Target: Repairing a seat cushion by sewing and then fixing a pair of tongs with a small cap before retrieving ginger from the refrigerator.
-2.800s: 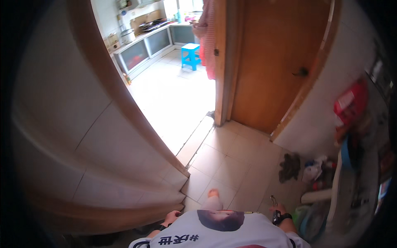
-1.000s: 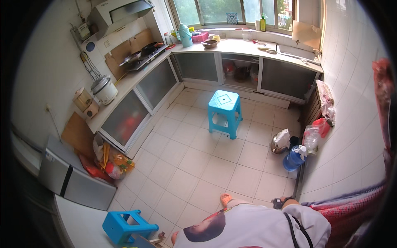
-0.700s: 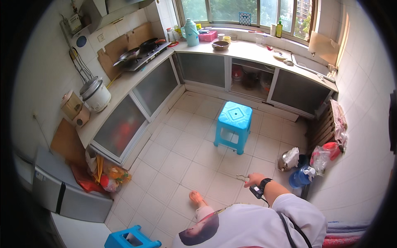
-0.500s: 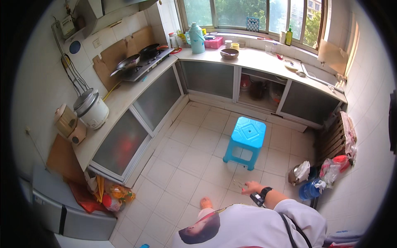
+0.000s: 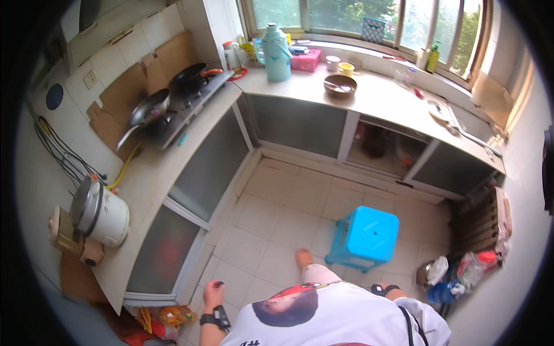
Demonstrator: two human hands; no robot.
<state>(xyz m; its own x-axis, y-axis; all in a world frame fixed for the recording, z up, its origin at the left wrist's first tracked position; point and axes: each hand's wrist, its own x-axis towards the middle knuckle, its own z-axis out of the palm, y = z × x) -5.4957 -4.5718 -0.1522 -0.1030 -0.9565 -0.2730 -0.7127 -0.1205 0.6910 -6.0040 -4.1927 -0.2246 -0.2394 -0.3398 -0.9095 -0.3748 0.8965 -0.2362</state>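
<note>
My left hand [image 5: 214, 294] is low on the left, beside the cabinet corner, with a black band and small device on its wrist. Its fingers are curled, with a small dark bit at their tips that I cannot make out. Of my right arm, the wrist with a black band [image 5: 392, 288] shows past the white shirt [image 5: 358, 314]; the fingers are hidden. A thin cord or chain [image 5: 340, 282] crosses the top of the shirt. Ahead and to the right, a blue plastic stool [image 5: 370, 233] stands upright on the tiled floor, nearest to my right arm and apart from it.
A pale counter [image 5: 190, 164] runs along the left and far walls. It bears a rice cooker [image 5: 107, 213], a stove with a pan [image 5: 151, 106], a teal thermos [image 5: 276, 55] and a brown bowl [image 5: 340, 86]. Bags and a blue jug [image 5: 441, 293] stand at the right wall.
My left hand has come into view at the lower left. My right hand has drawn back behind the shirt. I am closer to the counter, and the stool appears lower and further right.
</note>
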